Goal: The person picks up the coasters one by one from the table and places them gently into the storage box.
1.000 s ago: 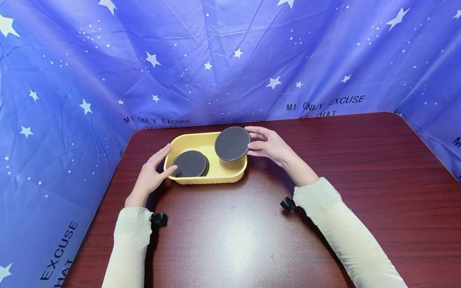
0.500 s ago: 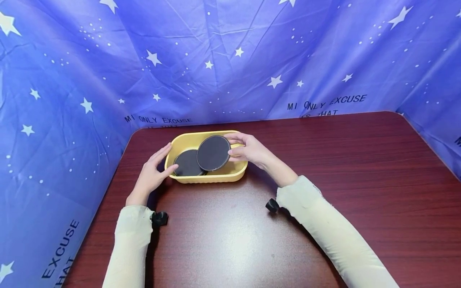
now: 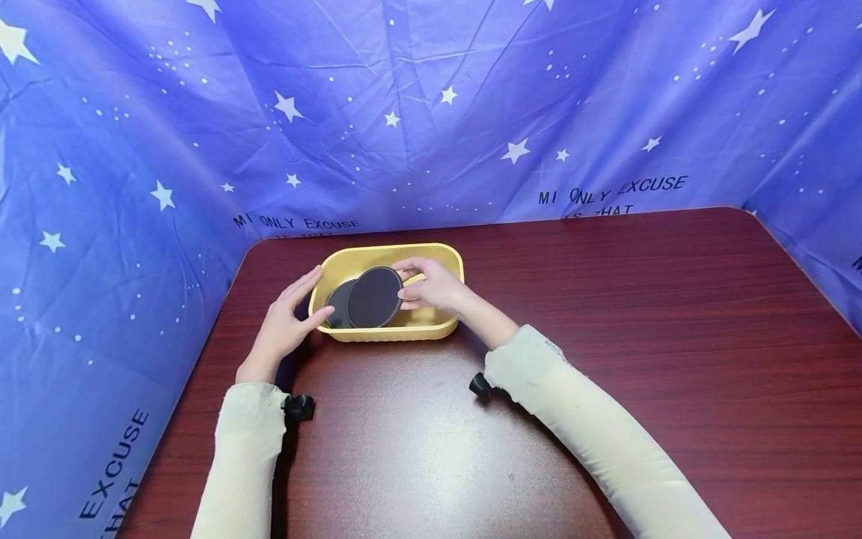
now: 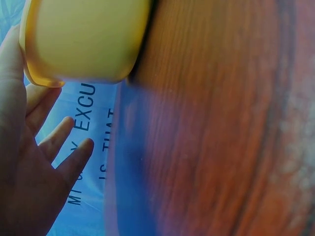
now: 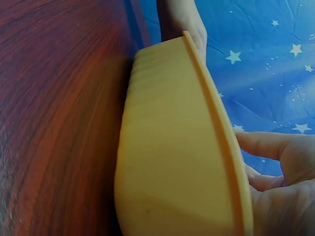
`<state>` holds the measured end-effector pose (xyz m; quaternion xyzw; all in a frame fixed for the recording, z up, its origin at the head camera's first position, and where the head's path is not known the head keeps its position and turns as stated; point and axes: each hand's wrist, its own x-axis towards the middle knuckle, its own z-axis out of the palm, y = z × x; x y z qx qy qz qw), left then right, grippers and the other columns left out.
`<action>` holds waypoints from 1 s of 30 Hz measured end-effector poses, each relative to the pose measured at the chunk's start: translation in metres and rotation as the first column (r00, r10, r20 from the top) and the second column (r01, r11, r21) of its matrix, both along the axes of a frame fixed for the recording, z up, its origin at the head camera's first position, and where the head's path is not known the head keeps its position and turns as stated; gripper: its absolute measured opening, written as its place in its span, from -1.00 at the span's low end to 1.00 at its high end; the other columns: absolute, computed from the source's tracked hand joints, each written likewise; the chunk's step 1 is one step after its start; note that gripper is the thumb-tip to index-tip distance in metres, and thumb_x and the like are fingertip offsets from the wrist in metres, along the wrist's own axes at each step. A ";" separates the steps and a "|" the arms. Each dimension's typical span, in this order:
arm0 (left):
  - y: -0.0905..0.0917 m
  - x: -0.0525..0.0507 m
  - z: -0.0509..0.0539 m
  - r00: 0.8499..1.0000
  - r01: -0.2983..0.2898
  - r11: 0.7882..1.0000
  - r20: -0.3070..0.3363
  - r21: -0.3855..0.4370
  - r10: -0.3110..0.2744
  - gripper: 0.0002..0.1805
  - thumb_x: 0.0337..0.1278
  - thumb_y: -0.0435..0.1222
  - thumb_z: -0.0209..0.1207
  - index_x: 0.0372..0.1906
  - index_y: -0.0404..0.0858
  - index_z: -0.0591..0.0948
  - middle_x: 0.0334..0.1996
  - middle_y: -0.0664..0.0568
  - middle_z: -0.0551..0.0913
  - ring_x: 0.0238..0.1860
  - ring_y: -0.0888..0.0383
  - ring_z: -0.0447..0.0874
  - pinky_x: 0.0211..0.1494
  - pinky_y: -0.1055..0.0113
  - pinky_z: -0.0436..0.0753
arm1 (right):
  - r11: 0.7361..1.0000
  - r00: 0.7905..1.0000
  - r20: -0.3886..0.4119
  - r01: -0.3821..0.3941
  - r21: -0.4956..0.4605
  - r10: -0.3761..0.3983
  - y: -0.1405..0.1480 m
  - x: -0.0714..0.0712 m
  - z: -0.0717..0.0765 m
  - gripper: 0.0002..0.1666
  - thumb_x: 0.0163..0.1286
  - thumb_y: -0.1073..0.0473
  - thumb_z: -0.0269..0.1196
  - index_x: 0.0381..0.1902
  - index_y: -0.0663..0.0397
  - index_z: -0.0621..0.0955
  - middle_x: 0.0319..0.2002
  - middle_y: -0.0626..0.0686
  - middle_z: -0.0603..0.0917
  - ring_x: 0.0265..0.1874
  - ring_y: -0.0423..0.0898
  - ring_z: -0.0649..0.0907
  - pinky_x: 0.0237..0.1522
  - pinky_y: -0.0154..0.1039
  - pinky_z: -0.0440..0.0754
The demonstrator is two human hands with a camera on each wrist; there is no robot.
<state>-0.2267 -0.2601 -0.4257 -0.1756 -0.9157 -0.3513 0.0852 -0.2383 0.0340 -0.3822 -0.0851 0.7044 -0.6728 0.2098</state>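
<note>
A yellow oblong bin (image 3: 390, 336) with rounded corners stands near the table's back edge. My left hand (image 3: 286, 322) rests against its left end, fingers extended and thumb over the rim. In the left wrist view, that hand's fingers are spread beside the bin wall (image 4: 88, 39). My right hand (image 3: 434, 288) reaches inside and pinches a round black coaster (image 3: 373, 298) with a stitched edge by its right side. Held tilted, it overlaps another black coaster (image 3: 337, 303) lying at the bin's left. From the right wrist, the bin's side hides the coasters.
The dark red wood-grain table (image 3: 646, 314) extends right and forward of the bin. A blue star-printed curtain (image 3: 404, 165) hangs behind and along the sides. Black wrist devices (image 3: 299, 408) sit at both cream sleeves.
My right hand has carried the coaster leftward and lower, from the bin's right end to over the coaster at the left. My left hand has stayed at the rim.
</note>
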 end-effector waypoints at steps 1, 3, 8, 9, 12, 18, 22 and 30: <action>0.000 0.000 0.000 1.000 -0.001 1.000 0.001 0.000 0.001 -0.23 0.11 -0.23 0.38 0.46 -0.17 0.39 0.48 -0.09 0.35 0.50 -0.24 0.24 0.53 -0.18 0.19 | 1.000 1.000 0.003 0.005 0.015 -0.005 -0.002 -0.001 -0.001 -0.34 0.25 0.62 0.15 0.33 0.39 0.41 -0.03 0.20 0.48 -0.40 -0.15 0.66 -0.11 -0.19 0.77; 0.000 0.000 0.000 1.000 -0.002 1.000 0.002 -0.001 0.002 -0.23 0.11 -0.23 0.38 0.46 -0.17 0.39 0.49 -0.09 0.35 0.50 -0.24 0.23 0.53 -0.18 0.19 | 0.999 1.000 0.015 0.014 0.033 -0.015 -0.006 -0.002 -0.004 -0.35 0.25 0.62 0.15 0.33 0.37 0.43 -0.08 0.16 0.46 -0.41 -0.14 0.65 -0.11 -0.20 0.77; 0.000 0.000 0.000 1.000 -0.005 1.000 0.002 0.003 0.005 -0.22 0.11 -0.23 0.38 0.46 -0.17 0.39 0.48 -0.10 0.35 0.50 -0.24 0.24 0.53 -0.19 0.19 | 0.998 0.998 0.040 0.036 0.047 -0.038 -0.013 -0.004 -0.011 -0.36 0.26 0.60 0.16 0.32 0.34 0.45 -0.12 0.13 0.45 -0.40 -0.15 0.64 -0.08 -0.19 0.77; 0.000 0.000 0.000 1.000 -0.005 1.000 0.002 0.005 0.005 -0.22 0.10 -0.23 0.38 0.46 -0.17 0.39 0.48 -0.10 0.35 0.50 -0.23 0.24 0.53 -0.19 0.19 | 0.998 0.998 0.041 0.039 0.050 -0.041 -0.013 -0.004 -0.012 -0.36 0.26 0.59 0.17 0.32 0.34 0.45 -0.11 0.13 0.45 -0.41 -0.16 0.64 -0.08 -0.19 0.77; 0.001 0.001 0.000 1.000 -0.004 1.000 0.000 0.007 0.004 -0.22 0.10 -0.24 0.38 0.45 -0.18 0.39 0.48 -0.11 0.36 0.50 -0.24 0.24 0.53 -0.19 0.19 | 0.998 0.998 0.050 0.038 0.041 -0.040 -0.015 -0.003 -0.014 -0.38 0.29 0.55 0.18 0.34 0.34 0.43 -0.05 0.16 0.47 -0.39 -0.14 0.64 -0.06 -0.15 0.77; 0.002 0.000 0.001 1.000 -0.002 1.000 -0.003 0.008 0.002 -0.23 0.10 -0.24 0.38 0.45 -0.19 0.39 0.48 -0.12 0.36 0.50 -0.24 0.24 0.53 -0.19 0.19 | 1.000 0.998 0.062 0.000 0.013 -0.001 -0.014 -0.002 -0.015 -0.38 0.36 0.48 0.17 0.37 0.37 0.37 0.21 0.35 0.51 -0.08 0.09 0.70 0.12 0.00 0.70; 0.002 0.000 0.001 1.000 -0.005 1.000 -0.003 0.004 0.005 -0.23 0.11 -0.24 0.38 0.45 -0.18 0.39 0.48 -0.11 0.36 0.49 -0.25 0.24 0.53 -0.19 0.20 | 0.998 0.998 0.023 -0.058 0.036 0.057 -0.012 -0.002 -0.014 -0.38 0.39 0.42 0.16 0.39 0.38 0.34 0.29 0.37 0.50 0.21 0.23 0.61 0.22 -0.05 0.64; 0.001 0.001 0.000 1.000 -0.006 1.000 -0.009 0.006 0.006 -0.22 0.09 -0.24 0.39 0.46 -0.17 0.39 0.47 -0.10 0.37 0.49 -0.24 0.24 0.53 -0.18 0.20 | 0.989 0.995 -0.041 -0.082 0.119 0.088 -0.006 -0.002 -0.010 -0.39 0.41 0.35 0.18 0.39 0.32 0.36 0.27 0.32 0.53 0.19 0.20 0.62 0.23 -0.04 0.63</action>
